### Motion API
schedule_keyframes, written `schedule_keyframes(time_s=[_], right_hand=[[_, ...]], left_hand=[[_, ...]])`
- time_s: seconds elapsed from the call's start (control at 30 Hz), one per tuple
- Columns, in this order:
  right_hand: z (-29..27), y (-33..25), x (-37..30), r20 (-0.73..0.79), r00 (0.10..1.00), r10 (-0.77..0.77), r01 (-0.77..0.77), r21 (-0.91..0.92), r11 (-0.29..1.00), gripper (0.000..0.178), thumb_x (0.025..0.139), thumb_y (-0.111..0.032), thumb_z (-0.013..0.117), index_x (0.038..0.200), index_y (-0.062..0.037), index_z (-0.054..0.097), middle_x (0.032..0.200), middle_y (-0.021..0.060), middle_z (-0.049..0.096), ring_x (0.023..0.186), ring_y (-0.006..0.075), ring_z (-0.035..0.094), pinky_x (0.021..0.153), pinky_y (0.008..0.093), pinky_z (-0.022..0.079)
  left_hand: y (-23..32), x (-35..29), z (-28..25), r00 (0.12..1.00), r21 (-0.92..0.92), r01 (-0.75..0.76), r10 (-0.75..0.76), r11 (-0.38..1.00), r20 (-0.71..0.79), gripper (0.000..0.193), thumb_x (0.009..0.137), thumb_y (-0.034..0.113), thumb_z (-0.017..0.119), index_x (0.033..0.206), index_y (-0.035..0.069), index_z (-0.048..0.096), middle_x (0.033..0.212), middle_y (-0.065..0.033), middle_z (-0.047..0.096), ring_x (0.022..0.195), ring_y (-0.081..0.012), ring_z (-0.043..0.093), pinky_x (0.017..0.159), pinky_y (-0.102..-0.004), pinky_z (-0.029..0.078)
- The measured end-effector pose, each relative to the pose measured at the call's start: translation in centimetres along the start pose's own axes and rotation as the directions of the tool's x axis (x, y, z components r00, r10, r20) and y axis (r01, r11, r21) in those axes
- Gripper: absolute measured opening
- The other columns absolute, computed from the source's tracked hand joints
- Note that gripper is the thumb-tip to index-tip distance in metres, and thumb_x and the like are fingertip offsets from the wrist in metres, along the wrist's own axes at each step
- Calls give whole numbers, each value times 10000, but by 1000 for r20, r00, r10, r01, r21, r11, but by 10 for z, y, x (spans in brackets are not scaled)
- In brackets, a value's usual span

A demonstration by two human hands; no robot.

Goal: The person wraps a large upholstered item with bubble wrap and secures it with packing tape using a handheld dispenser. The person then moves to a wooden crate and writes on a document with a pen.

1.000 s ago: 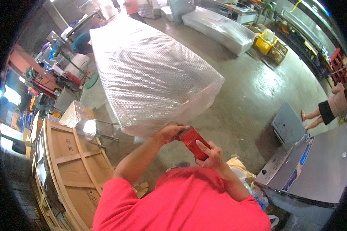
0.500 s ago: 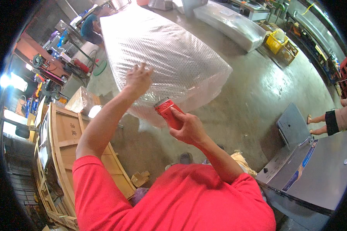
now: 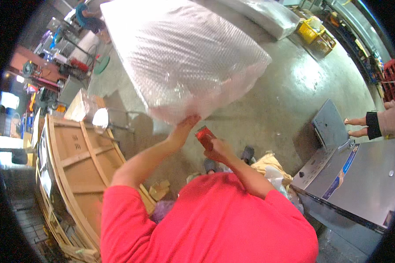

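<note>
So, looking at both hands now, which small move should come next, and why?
Probably bring the red handheld tool to the near end of the bubble-wrapped bundle, beside the left hand: the right hand grips the tool, which is apart from the bundle, while the left hand is at that end, apparently touching it.

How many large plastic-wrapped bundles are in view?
2: the near bundle, ahead by the left hand, and the far bundle, upper right beyond it. Both run past the picture's top; others may be hidden.
</note>
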State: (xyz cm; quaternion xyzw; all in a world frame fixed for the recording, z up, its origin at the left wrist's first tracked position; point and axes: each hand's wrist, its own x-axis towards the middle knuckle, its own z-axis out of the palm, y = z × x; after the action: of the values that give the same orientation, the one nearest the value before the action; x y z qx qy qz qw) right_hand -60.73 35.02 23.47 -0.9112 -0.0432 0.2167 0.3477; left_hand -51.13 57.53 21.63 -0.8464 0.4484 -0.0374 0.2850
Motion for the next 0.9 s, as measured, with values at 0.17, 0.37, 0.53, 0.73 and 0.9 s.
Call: schedule_keyframes(time_s=[0.17,0.37,0.53,0.73,0.9], right_hand=[[33,-16,40,15,987,-163,153,-434,888,313,671,-290,766,901,-83,718,860,186,715,833,349,720,752,477,575],[33,36,-24,5,996,90,-88,-154,984,336,652,-263,751,935,-84,727,892,180,724,834,360,720,759,472,583],[-7,55,-77,-31,945,326,-325,-203,924,449,670,-303,748,1074,-113,702,989,193,717,917,381,705,795,480,573],[-11,48,-118,-457,858,233,-195,130,972,662,678,-361,784,1293,-165,639,992,216,702,918,411,687,788,486,556],[-20,52,-136,-581,814,-1,103,142,985,767,659,-346,844,1378,-225,605,1031,190,696,857,374,659,762,455,529]], left_hand=[[37,11,51,997,61,72,-73,996,26,811,909,241,516,1586,-8,145,1685,-107,93,1551,-309,39,1257,-436,-13],[38,27,29,837,478,-451,173,754,518,734,966,206,421,1603,38,100,1688,-103,-30,1550,-284,-82,1250,-503,2],[37,61,48,647,-428,-294,508,854,569,708,963,374,512,1538,29,287,1582,-138,255,1405,-302,259,1187,-469,201],[61,94,46,808,-859,499,420,-117,413,734,973,566,546,1462,24,468,1420,-152,553,1215,-305,586,1072,-443,422],[47,89,-12,752,-298,655,559,-695,350,699,978,572,542,1380,0,540,1297,-116,630,1160,-271,620,979,-423,504]])
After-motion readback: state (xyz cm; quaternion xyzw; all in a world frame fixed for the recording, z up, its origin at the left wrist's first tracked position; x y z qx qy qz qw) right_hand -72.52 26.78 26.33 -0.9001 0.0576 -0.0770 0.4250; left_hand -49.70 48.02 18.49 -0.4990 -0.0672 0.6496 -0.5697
